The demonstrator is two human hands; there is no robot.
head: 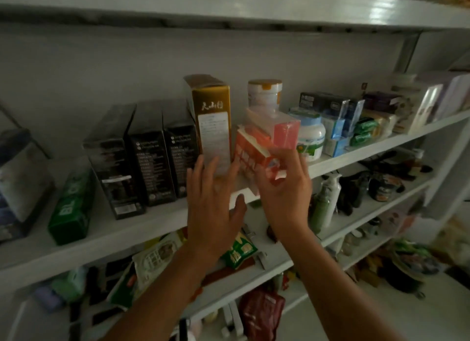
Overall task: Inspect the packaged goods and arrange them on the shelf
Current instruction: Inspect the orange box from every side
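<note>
A tall gold box [213,117] stands upright on the white shelf [142,229], and the straight fingers of my left hand [213,203] touch its lower front. Right of it an orange and white box [250,152] leans tilted. My right hand [284,188] grips that orange box at its lower right corner, fingers curled around it. A pink box [286,134] sits on top of the orange one, under a clear plastic case [264,117].
Three black boxes [150,160] and a green pack [72,206] stand to the left on the same shelf. White jars [311,137] and blue packs [339,127] crowd the right. Lower shelves hold bottles [325,201], snack bags [239,251] and other clutter.
</note>
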